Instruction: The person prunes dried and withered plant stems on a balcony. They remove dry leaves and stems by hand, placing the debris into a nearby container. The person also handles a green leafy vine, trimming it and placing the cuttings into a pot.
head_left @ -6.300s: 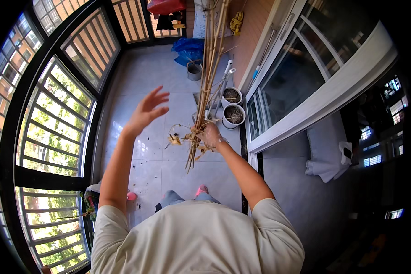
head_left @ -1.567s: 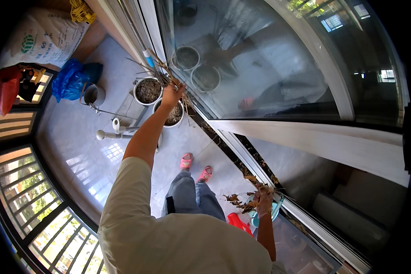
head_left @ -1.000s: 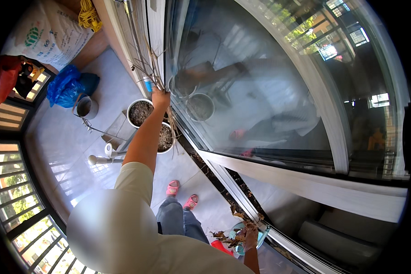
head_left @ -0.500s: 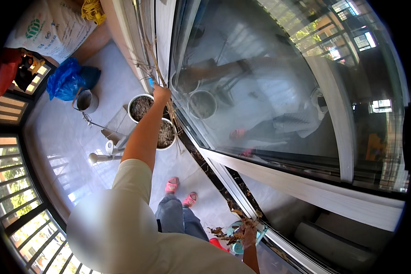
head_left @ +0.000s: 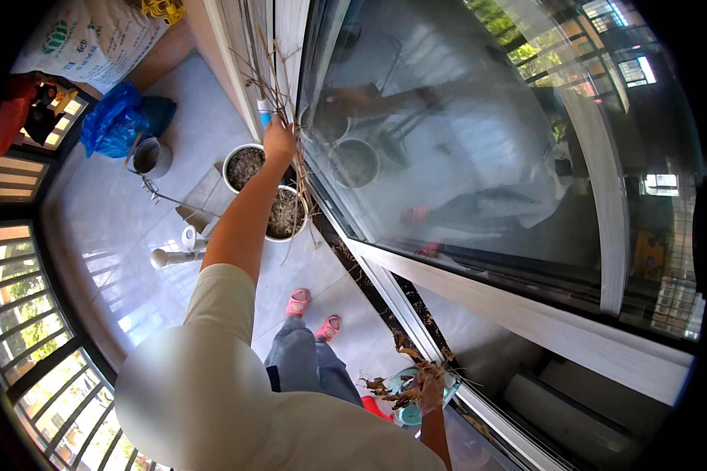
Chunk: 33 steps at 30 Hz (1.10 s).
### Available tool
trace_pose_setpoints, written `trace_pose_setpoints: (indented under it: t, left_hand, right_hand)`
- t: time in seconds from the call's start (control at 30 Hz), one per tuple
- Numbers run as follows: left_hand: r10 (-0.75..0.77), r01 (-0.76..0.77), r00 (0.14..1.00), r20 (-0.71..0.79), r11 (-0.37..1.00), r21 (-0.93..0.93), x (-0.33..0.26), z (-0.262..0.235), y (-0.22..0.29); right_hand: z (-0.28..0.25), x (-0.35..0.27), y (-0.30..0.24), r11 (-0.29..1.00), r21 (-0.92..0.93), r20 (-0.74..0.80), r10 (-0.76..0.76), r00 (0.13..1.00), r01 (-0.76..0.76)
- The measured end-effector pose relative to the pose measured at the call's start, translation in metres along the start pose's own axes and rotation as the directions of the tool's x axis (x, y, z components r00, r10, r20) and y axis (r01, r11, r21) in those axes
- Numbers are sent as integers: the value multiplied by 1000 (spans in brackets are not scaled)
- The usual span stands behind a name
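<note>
My left hand (head_left: pixel 279 141) reaches far forward, closed on long dry plant stems (head_left: pixel 300 169) beside the window frame. A small blue-and-white cylinder (head_left: pixel 265 112) shows right by its fingers; whether the hand also holds it is unclear. Just below are two white pots of dry soil, a farther pot (head_left: pixel 244 166) and a nearer pot (head_left: pixel 286 217), with stems lying along the nearer one's right side. At the lower right, my right hand (head_left: pixel 430 392) is closed on a clump of dry brown leaves (head_left: pixel 401 385). A pale teal thing (head_left: pixel 410 414), partly covered by the leaves, lies underneath.
A sliding glass door (head_left: pixel 448 141) and its littered floor track (head_left: pixel 385 298) run along the right. On the left are a grey bucket (head_left: pixel 151 157), a blue plastic bag (head_left: pixel 114 122), a white roll (head_left: pixel 189 238) and a barred railing (head_left: pixel 35 330). A white sack (head_left: pixel 94 43) lies far left.
The view has shifted slightly, so the pots sit higher in it. My left hand has moved a little farther forward, and more of the blue-and-white cylinder shows. My right hand still holds the leaves.
</note>
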State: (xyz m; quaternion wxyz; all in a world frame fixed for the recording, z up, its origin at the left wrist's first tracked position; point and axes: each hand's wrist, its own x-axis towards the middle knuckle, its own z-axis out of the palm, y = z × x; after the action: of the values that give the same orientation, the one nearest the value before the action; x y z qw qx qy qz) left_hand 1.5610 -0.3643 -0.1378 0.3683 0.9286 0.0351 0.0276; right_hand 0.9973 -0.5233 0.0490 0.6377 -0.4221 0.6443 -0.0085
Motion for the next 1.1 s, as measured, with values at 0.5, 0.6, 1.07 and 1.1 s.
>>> trace_pose_setpoints:
  t: [0.5,0.6,1.07,1.1]
  left_hand:
    - [222,-212,975,25,955,-209,-59,12,-89]
    - [39,130,933,358,890,-437,-158,-27,-52]
    - [-475,311,860,-185,776,-548,-296,-267,-146]
    - [-478,337,876,-62,700,-630,-308,-279,-145]
  right_hand:
    - [0,10,1,995,-2,80,-97,992,97]
    - [-4,20,7,999,0,133,-35,990,36]
    - [33,2,-53,935,-194,497,-168,851,298]
    - [34,4,-56,931,-199,540,-155,827,305]
